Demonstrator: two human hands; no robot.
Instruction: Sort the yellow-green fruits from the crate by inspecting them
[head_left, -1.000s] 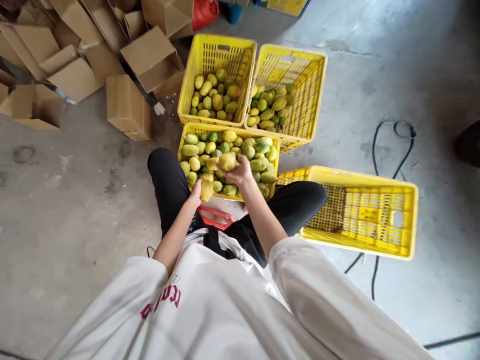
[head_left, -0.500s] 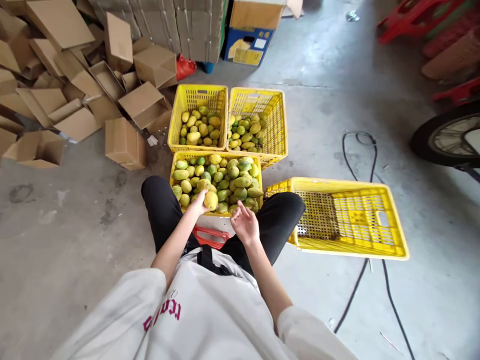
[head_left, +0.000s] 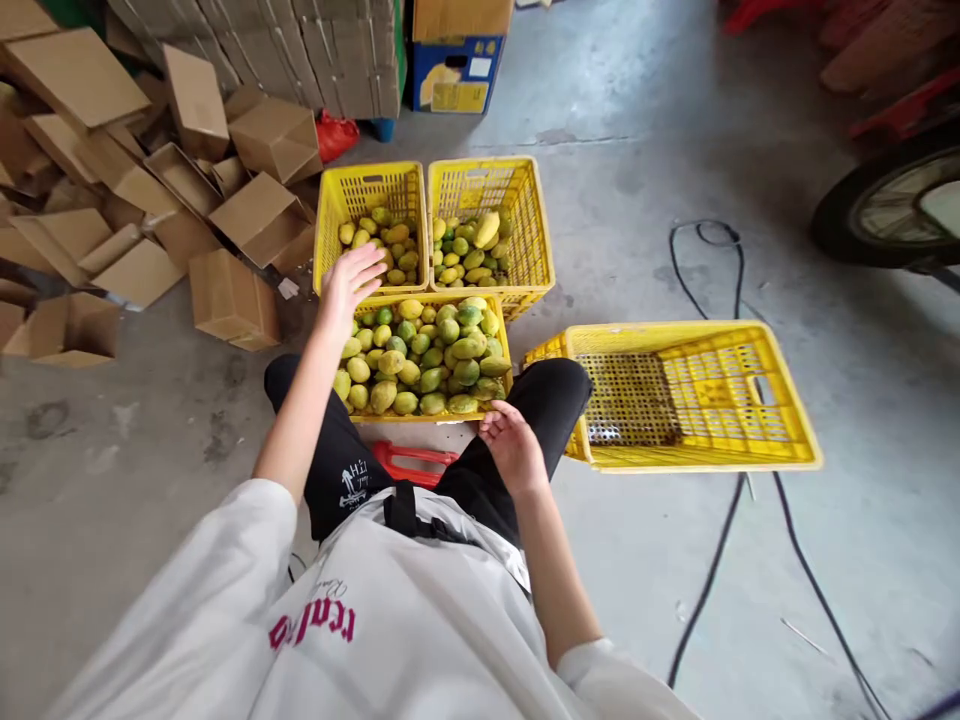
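We are counting four yellow crates on the concrete floor. The near crate (head_left: 420, 417) is sitting between our knees. The far-left crate (head_left: 367, 183) and the far-right crate (head_left: 487, 180) are standing side by side just behind it. The fourth crate (head_left: 697, 462) is lying to our right, showing its bare mesh bottom. Three crates are carrying green and yellow fruit (head_left: 420, 355), piled too thickly for us to count the pieces.

We are using two hands. Our left hand (head_left: 352, 280) is stretching forward with fingers spread wide and nothing in it. It is hovering where the near crate meets the far-left crate. Our right hand (head_left: 510, 448) is lying by our right knee, just beside the near crate's front corner, with fingers loosely curled around nothing.

Around us we are seeing one red plastic piece (head_left: 416, 462) between our legs, one black cable (head_left: 706, 582), one wheel (head_left: 892, 210), one blue-and-yellow carton (head_left: 454, 75) and a heap of cardboard boxes (head_left: 225, 290) on the left.

Half a second ago our left hand was gripping a yellow fruit low over the near crate. Now that hand is reaching farther out and the fruit is gone from it, and we cannot tell which piece it is. Our right hand was raised over the crate's front edge and is now sitting lower.
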